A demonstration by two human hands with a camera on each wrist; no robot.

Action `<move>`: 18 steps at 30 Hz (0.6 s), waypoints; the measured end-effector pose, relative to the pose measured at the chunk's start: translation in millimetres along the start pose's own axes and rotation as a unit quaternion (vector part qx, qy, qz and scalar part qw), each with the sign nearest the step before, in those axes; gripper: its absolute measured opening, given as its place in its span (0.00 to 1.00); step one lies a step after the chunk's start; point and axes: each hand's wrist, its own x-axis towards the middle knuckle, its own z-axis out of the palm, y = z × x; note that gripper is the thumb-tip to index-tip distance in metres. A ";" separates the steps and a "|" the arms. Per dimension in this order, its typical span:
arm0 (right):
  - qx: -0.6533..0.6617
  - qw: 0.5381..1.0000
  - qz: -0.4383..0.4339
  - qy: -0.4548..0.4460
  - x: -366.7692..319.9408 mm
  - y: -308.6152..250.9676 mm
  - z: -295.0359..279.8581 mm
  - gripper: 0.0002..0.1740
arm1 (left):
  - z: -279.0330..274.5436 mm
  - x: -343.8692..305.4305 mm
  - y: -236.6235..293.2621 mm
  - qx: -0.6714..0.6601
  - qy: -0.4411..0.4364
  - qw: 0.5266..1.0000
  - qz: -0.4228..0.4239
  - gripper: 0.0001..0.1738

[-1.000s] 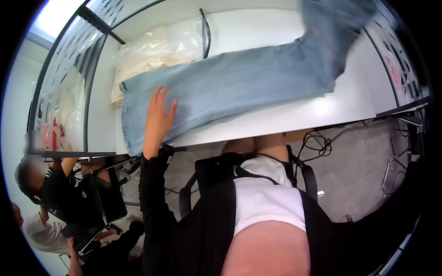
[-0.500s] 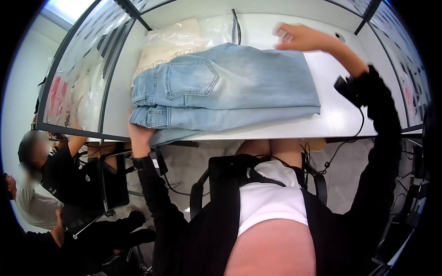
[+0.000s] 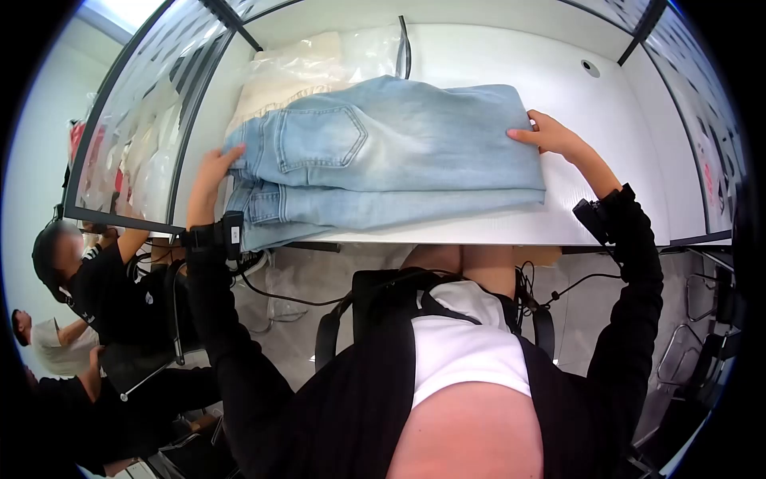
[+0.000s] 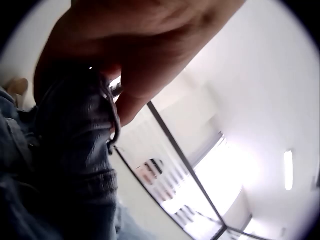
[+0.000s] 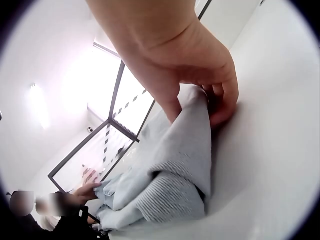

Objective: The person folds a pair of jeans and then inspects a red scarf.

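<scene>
Left hand [image 3: 211, 171] pinches the jeans [image 3: 431, 156] at nine o'clock, right hand [image 3: 556, 136] their folded edge at three, each grip closed. Desk [image 3: 503, 56] room lies toward one; wrist label [image 3: 235, 234] unreadable.

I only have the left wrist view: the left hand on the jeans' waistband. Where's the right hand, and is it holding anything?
Observer: The right hand grips the folded end of the jeans, opposite the waistband.

Operator: Thanks. Is anything lying on the far side of the jeans, out of my sight?

Observer: Yes, in the head view a cream cloth with clear plastic lies beyond the waistband half, its near edge hidden by the jeans.
</scene>
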 end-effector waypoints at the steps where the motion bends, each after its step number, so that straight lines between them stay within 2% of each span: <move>1: -0.013 1.000 -0.006 -0.003 6.9 8.0 1.1 0.39 | 1.0 -0.8 2.3 -0.072 0.001 0.997 0.017 0.18; 2: -0.027 1.000 -0.011 -0.004 10.9 13.1 1.9 0.38 | 2.9 -16.9 22.1 -0.183 -0.005 0.983 0.029 0.16; 5: 0.003 1.000 -0.010 -0.008 12.4 16.0 1.5 0.36 | -8.3 -54.4 34.2 -0.301 0.042 0.950 0.070 0.15; 7: 0.023 1.000 -0.017 -0.001 14.2 22.0 1.9 0.35 | -1.4 -84.4 23.9 -0.282 0.071 0.957 0.010 0.17; 8: 0.033 0.999 -0.021 0.003 14.8 23.4 2.3 0.34 | -3.5 -87.2 7.8 -0.129 0.070 0.987 -0.066 0.21; 9: 0.041 0.999 -0.013 -0.008 13.5 20.9 0.4 0.34 | -3.9 -86.7 -13.7 0.029 0.068 0.987 -0.142 0.26; 11: 0.056 0.998 0.003 -0.033 8.9 13.4 -3.3 0.33 | 8.8 -91.7 -47.6 0.169 0.014 0.984 -0.058 0.35; 12: 0.058 0.997 0.010 -0.045 9.6 13.8 -3.9 0.33 | 12.6 -89.8 -56.7 0.186 0.030 0.981 -0.044 0.39; 14: 0.061 0.996 0.020 -0.067 12.7 16.1 -8.7 0.32 | 20.6 -86.0 -47.3 0.122 0.030 0.990 -0.058 0.40; 18: 0.167 0.982 -0.052 -0.067 8.6 20.7 -2.5 0.31 | 23.3 -66.8 -45.9 0.055 0.074 0.989 -0.120 0.40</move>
